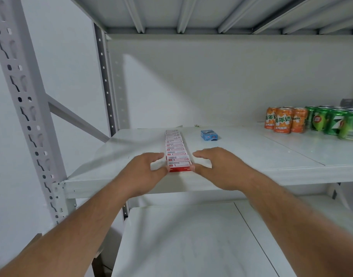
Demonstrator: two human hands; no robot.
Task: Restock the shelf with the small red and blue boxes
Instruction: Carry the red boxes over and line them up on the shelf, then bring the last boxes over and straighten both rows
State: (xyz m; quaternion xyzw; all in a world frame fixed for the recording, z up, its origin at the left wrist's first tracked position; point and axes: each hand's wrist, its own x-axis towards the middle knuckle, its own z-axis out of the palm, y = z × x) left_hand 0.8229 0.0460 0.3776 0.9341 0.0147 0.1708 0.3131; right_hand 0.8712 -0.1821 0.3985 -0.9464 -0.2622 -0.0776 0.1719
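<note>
A row of several small red and white boxes (pixel 176 147) runs from the front edge of the white shelf (pixel 111 156) towards the back wall. My left hand (pixel 143 169) and my right hand (pixel 213 166) flank the nearest red box (pixel 180 166), thumbs pressed against its two sides, fingers spread along the row. A single blue box (pixel 209 135) stands alone on the shelf, to the right of the row and farther back.
Orange cans (pixel 283 120) and green cans (pixel 335 122) stand at the shelf's back right. A perforated grey upright (pixel 23 100) rises at the left. A lower shelf (pixel 191 240) lies below my arms, and another shelf hangs overhead.
</note>
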